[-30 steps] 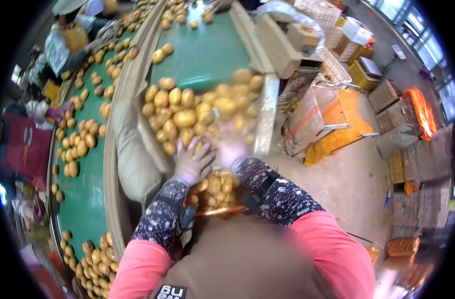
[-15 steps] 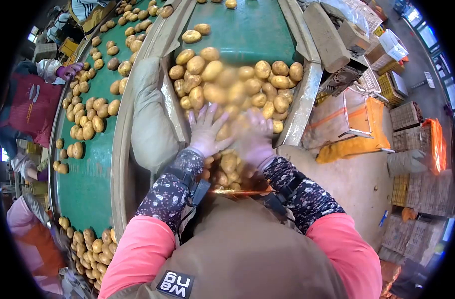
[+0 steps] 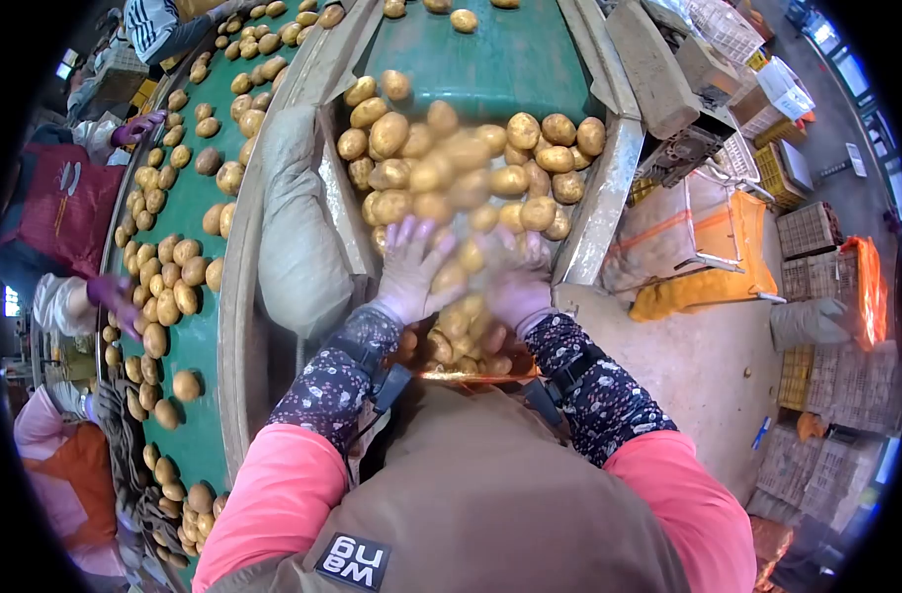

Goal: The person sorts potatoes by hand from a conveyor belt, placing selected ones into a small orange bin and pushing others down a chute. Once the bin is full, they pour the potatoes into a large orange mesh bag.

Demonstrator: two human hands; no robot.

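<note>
Potatoes (image 3: 461, 168) lie heaped at the near end of a green belt (image 3: 490, 69), packed from one side rail to the other. The person's left hand (image 3: 411, 272), in a pale glove, rests flat on the near edge of the heap with its fingers spread wide, gripping nothing. The right hand (image 3: 515, 287) sits just beside it among the same potatoes, but it is blurred and I cannot tell how its fingers stand. More potatoes lie below the hands, between the two wrists. A grey sack (image 3: 298, 227) is draped just left of the heap. Beyond it a second belt (image 3: 199, 435) carries scattered potatoes, and a co-worker's purple-gloved hand (image 3: 110, 295) reaches over its far edge.
</note>
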